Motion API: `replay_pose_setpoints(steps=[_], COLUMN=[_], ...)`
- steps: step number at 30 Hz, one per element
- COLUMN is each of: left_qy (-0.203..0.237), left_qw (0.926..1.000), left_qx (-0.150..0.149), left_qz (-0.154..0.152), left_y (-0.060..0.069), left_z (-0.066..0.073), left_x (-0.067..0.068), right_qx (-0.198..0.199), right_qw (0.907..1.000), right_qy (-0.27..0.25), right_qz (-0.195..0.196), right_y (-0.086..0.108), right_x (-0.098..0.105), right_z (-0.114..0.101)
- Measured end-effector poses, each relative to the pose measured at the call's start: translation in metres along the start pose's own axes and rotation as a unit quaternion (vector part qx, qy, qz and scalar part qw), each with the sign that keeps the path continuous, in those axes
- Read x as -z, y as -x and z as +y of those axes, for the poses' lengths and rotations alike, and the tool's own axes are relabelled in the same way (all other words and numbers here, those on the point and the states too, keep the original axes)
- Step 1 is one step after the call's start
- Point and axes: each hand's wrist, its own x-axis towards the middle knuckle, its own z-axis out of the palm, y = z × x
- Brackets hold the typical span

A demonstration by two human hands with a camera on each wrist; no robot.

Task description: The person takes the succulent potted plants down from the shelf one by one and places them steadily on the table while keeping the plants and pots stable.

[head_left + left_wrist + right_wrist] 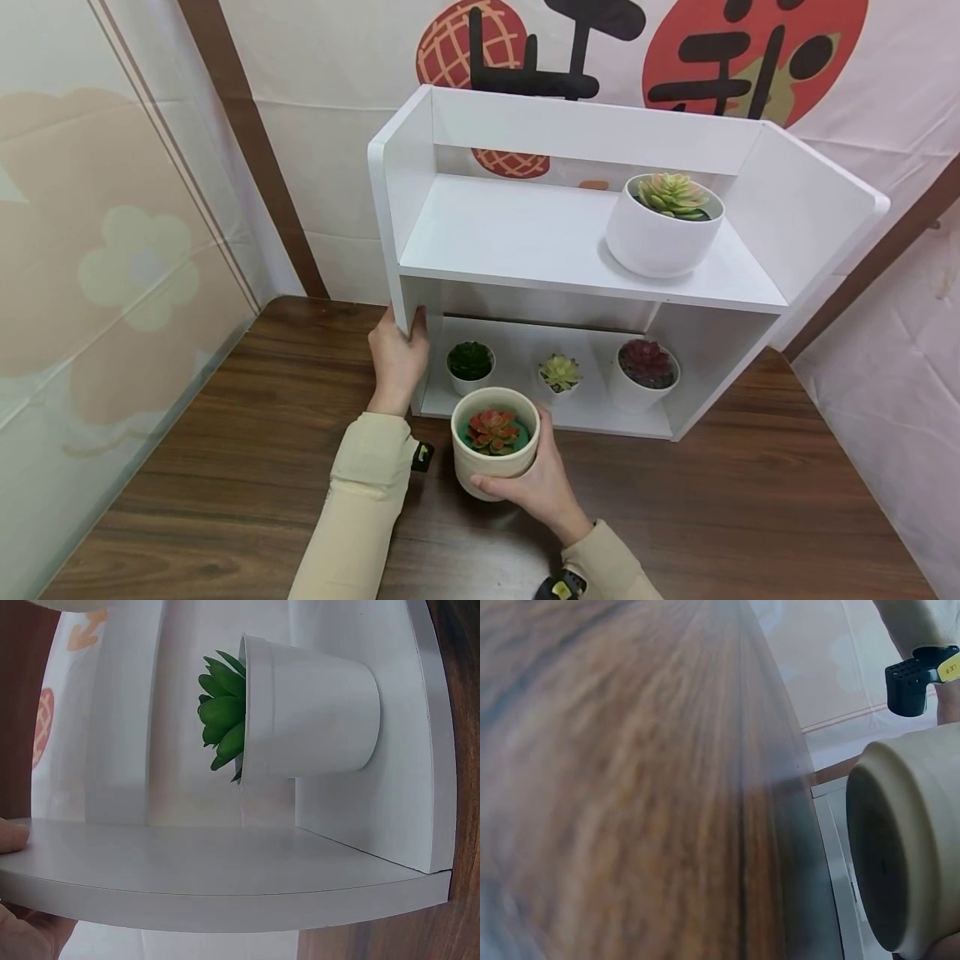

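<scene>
A cream pot (471,468) with a red-orange succulent (492,431) is gripped around its side by my right hand (542,483), in front of the white shelf unit (525,283). The right wrist view shows this pot (934,825) tilted, its underside visible above the wooden table (630,787). My left hand (397,354) grips the left side panel of the shelf unit. In the left wrist view the left hand's (30,934) fingers and thumb are on either side of the panel (187,859), near a white pot (315,712) with a green succulent (223,712).
On the lower shelf stand a dark green succulent (470,362), a small yellow-green one (560,372) and a dark red one (647,364), all in white pots. A larger white pot (660,242) sits at the right of the upper shelf. A printed cloth (337,150) hangs behind.
</scene>
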Motion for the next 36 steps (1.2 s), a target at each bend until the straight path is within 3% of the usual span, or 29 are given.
replay_pose_setpoints(steps=[6, 27, 36], left_qy=[0.000, -0.001, -0.003], left_qw=[1.0000, 0.9999, 0.9999], left_qx=[-0.001, -0.014, -0.012], left_qz=[0.001, 0.008, 0.008], left_y=[0.000, -0.001, -0.001], left_z=[0.000, -0.002, -0.001], left_x=[0.000, -0.001, -0.001], right_qx=[0.004, -0.032, -0.036], right_qw=[0.9998, 0.9977, 0.9966], right_qy=[0.007, 0.026, 0.029], right_qz=[-0.016, -0.054, -0.068], right_y=[0.002, -0.003, -0.006], right_x=[0.001, 0.001, 0.002], right_z=[-0.021, -0.021, 0.017])
